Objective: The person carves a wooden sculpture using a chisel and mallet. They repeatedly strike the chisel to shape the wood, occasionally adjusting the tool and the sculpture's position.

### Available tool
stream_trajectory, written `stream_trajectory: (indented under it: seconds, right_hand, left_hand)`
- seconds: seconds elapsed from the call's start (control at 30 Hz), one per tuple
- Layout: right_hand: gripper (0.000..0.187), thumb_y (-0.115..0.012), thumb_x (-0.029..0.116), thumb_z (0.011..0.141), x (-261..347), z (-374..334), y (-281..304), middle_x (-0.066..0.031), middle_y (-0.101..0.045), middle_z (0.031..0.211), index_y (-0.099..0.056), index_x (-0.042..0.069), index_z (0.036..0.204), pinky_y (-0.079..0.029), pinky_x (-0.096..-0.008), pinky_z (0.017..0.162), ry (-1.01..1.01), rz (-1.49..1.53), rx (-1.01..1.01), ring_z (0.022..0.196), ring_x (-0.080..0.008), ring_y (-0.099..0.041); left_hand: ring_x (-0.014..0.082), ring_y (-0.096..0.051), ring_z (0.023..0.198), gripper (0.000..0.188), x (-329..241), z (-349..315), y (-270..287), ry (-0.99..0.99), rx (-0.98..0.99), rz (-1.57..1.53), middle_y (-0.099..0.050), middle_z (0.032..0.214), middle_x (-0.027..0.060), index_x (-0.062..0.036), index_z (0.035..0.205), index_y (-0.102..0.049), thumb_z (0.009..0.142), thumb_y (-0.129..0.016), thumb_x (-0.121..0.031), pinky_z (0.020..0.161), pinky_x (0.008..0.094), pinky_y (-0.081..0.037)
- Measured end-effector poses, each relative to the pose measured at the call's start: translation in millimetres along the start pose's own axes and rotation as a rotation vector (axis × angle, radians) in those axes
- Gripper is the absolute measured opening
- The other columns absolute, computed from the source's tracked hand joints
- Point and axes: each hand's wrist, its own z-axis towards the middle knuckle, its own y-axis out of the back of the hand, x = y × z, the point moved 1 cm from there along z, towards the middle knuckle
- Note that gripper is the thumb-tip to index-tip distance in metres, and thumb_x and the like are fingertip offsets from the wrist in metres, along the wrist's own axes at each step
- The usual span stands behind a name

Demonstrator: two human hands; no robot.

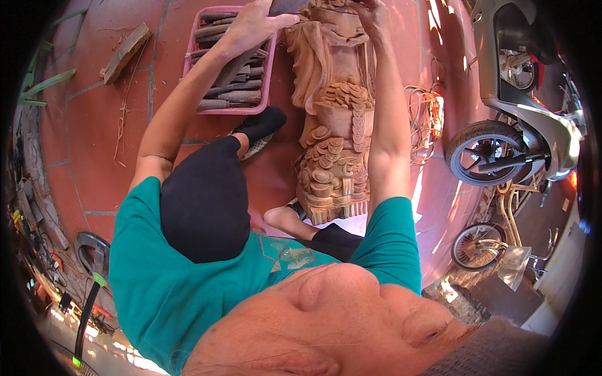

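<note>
A carved wooden statue (335,119) with dense relief lies lengthwise in front of me, its far end cut off by the top edge. My left hand (256,26) is at the statue's far left side, its thumb stretched toward the wood; the other fingers run out of view. Beside that thumb is a dark patch I cannot make out. At the far right of the statue, my right hand (371,19) bends its fingers inward over the top; what they grip is hidden. Under my left forearm stands a pink plastic tray (269,69) full of dark-handled carving tools (235,95).
A wood block (126,53) lies on the red tiles at left. Right of the statue are a coiled cord (421,119) and an orange power strip (437,116). A motorbike (533,125) and a bicycle (480,246) stand farther right. My shoe (262,128) is near the tray.
</note>
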Motion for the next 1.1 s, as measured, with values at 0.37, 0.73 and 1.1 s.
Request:
stream_trajectory:
  seconds: [0.37, 0.73, 1.1]
  right_hand:
    - [0.029, -0.075, -0.003, 0.083, 48.3, 1.6, -17.0, -0.0039, -0.071, 0.090, -0.070, 0.003, 0.111, -0.054, -0.0308, 0.079, -0.174, -0.141, 0.044, 0.086, -0.0121, -0.064]
    - [0.027, -0.079, 0.001, 0.083, 41.9, -0.8, -18.0, -0.0033, -0.070, 0.091, -0.070, 0.004, 0.108, -0.054, -0.0319, 0.080, -0.027, -0.229, 0.020, 0.089, -0.0144, -0.066]
    - [0.024, -0.072, -0.005, 0.084, -3.5, -5.1, 21.2, -0.0064, -0.068, 0.093, -0.065, 0.002, 0.106, -0.058, -0.0368, 0.078, 0.019, 0.010, 0.006, 0.088, -0.0175, -0.067]
  left_hand:
    - [0.0383, -0.066, 0.117, 0.075, -7.9, 9.9, -14.6, -0.138, -0.011, 0.090, -0.066, 0.122, 0.0314, -0.0022, 0.153, -0.036, 0.091, -0.073, -0.024, 0.100, 0.0449, -0.050]
    - [0.0388, -0.065, 0.119, 0.074, 3.1, 16.0, -12.6, -0.167, 0.040, 0.084, -0.066, 0.124, 0.0300, -0.0021, 0.152, -0.039, 0.091, -0.072, -0.028, 0.103, 0.0459, -0.049]
    - [0.0386, -0.064, 0.121, 0.076, -20.6, 21.8, -15.0, -0.184, 0.071, 0.050, -0.065, 0.127, 0.0311, -0.0009, 0.151, -0.040, 0.090, -0.073, -0.033, 0.103, 0.0457, -0.049]
